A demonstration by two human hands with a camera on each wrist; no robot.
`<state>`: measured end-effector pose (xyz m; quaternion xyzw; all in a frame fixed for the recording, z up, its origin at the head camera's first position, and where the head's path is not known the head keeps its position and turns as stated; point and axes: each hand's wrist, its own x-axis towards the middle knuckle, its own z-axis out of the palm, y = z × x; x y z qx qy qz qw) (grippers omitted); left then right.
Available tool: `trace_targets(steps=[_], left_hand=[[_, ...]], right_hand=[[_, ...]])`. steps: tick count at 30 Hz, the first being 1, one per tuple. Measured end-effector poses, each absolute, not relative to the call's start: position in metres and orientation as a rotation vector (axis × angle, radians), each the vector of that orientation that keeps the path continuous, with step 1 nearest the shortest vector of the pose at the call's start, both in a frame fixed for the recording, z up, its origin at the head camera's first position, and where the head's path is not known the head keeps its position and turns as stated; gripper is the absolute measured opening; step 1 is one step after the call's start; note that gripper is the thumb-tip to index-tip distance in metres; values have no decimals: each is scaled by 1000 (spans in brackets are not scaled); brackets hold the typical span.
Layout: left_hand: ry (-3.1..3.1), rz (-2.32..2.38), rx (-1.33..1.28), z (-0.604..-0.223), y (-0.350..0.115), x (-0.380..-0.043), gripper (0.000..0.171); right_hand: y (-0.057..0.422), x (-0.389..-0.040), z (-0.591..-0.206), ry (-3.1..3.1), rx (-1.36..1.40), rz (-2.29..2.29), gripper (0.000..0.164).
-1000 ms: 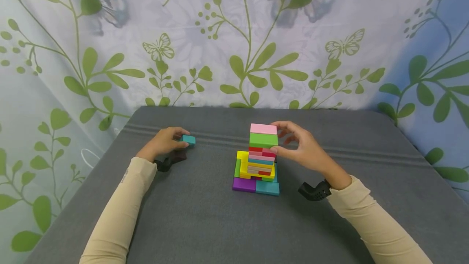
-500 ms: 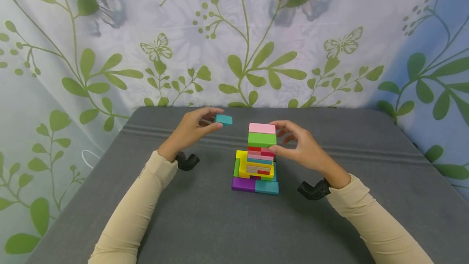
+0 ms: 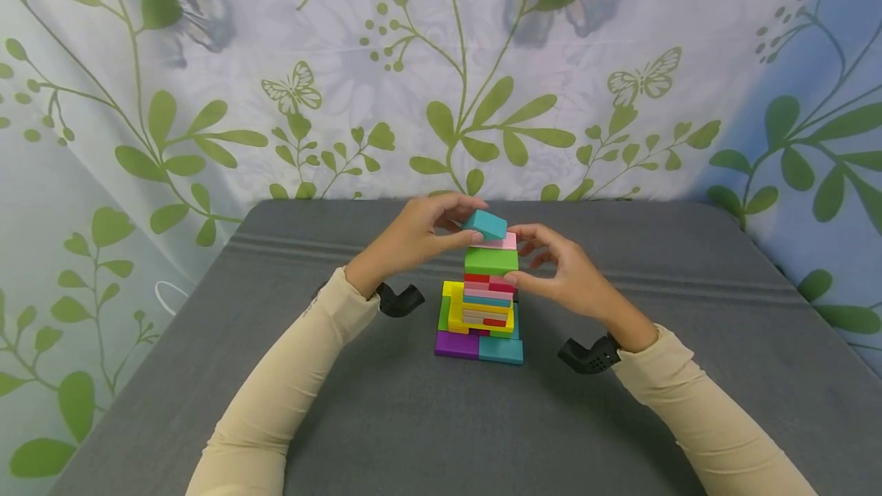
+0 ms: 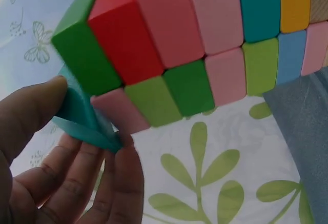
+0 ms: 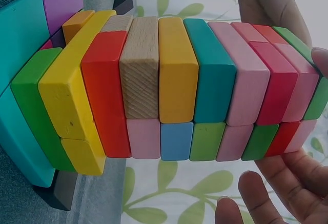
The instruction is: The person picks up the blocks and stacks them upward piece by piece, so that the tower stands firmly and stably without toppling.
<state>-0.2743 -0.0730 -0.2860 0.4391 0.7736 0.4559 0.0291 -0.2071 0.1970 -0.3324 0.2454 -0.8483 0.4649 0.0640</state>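
Note:
A tall stack of coloured wooden blocks (image 5: pixel 210 90) stands on the table on a wider base. My left hand (image 3: pixel 416 232) pinches a teal wedge-like block (image 3: pixel 488 225) between thumb and fingers, tilted at the top of the stack. In the left wrist view, that teal block (image 4: pixel 77 114) lies close by the top green block (image 4: pixel 84 44); whether they touch, I cannot tell. My right hand (image 3: pixel 568 274) holds the stack's top from the right, its thumb by the green block (image 3: pixel 491 261) and its fingers behind the pink block (image 3: pixel 506 241).
Under the stack lie a purple block (image 3: pixel 457 344) and a turquoise block (image 3: pixel 501 350). A dark triangular block (image 5: pixel 123 1) sits apart on the grey tabletop (image 3: pixel 386 419). Behind the table hangs a leaf-patterned curtain (image 3: pixel 331 37).
My left hand has lifted the teal block from the table's left side and carried it rightward to the top of the stack. My right hand stays at the stack.

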Motion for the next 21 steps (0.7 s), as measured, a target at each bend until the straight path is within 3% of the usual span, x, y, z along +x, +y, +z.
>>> trace_targets(steps=[21], left_hand=[[2440, 1280, 1384, -289, -58, -275, 47]], right_hand=[[196, -204, -330, -2550, 759, 1407, 57]])
